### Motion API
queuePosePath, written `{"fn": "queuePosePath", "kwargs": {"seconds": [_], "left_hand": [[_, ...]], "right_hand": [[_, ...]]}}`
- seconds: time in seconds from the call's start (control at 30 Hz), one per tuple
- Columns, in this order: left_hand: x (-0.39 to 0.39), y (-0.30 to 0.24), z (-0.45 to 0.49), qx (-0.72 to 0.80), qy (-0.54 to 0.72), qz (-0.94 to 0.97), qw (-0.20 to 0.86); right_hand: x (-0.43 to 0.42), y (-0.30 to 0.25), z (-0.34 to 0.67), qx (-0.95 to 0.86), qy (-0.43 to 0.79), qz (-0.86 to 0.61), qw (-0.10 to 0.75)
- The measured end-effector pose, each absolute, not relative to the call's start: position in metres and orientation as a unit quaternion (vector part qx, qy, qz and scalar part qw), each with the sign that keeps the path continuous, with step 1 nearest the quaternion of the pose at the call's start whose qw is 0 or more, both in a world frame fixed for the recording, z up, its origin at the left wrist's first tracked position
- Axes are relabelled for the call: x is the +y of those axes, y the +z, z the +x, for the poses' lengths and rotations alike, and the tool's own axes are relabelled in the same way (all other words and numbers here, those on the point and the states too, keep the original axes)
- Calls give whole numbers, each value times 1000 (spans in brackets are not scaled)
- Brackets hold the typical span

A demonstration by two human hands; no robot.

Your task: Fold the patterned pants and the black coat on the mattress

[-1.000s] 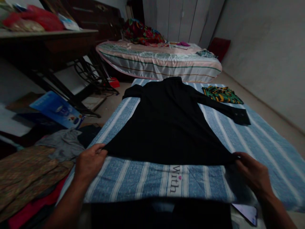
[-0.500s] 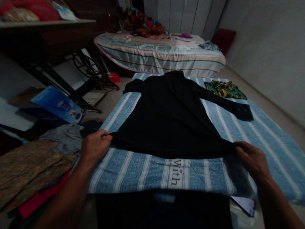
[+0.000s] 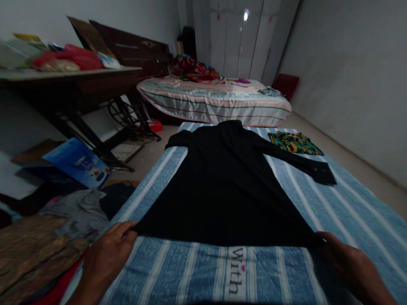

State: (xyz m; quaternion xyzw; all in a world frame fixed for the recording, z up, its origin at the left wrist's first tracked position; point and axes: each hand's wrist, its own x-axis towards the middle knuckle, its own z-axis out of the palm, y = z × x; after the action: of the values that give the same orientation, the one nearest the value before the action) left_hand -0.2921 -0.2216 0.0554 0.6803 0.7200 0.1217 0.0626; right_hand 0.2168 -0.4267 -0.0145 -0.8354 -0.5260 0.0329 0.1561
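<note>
A black long-sleeved shirt [image 3: 225, 190] lies spread on a blue-and-white striped cloth [image 3: 178, 267], its collar at the far end and its hem towards me. My left hand [image 3: 111, 250] pinches the left corner of the hem, fingers closed. At the right corner, my right hand [image 3: 346, 258] grips the hem between thumb and fingers. The hem is stretched nearly straight between both hands. One sleeve reaches out to the right; the left one is bent and looks short. Beyond the right sleeve sits a folded green, yellow and black patterned garment [image 3: 295, 142].
A bed [image 3: 216, 99] with a red floral blanket [image 3: 195, 70] stands behind. To the left are a sewing-machine table [image 3: 104, 76], a blue box [image 3: 81, 163] and a heap of clothes [image 3: 79, 216]. A bare wall [image 3: 346, 72] runs along the right.
The view has tilted up, so everything sits lower in it. Both hands have drawn the hem towards me, and it now lies straighter and tighter on the cloth.
</note>
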Motion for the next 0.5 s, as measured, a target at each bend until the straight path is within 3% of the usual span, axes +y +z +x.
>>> {"fn": "queuePosePath", "kwargs": {"seconds": [0.2, 0.4, 0.5], "left_hand": [[-215, 47, -306, 726, 126, 672, 71], [-210, 54, -301, 728, 50, 679, 79], [-212, 60, -296, 719, 42, 693, 30]], "right_hand": [[-425, -14, 219, -540, 29, -830, 137], [-424, -14, 221, -530, 27, -839, 120], [-422, -6, 220, -534, 50, -837, 105]]}}
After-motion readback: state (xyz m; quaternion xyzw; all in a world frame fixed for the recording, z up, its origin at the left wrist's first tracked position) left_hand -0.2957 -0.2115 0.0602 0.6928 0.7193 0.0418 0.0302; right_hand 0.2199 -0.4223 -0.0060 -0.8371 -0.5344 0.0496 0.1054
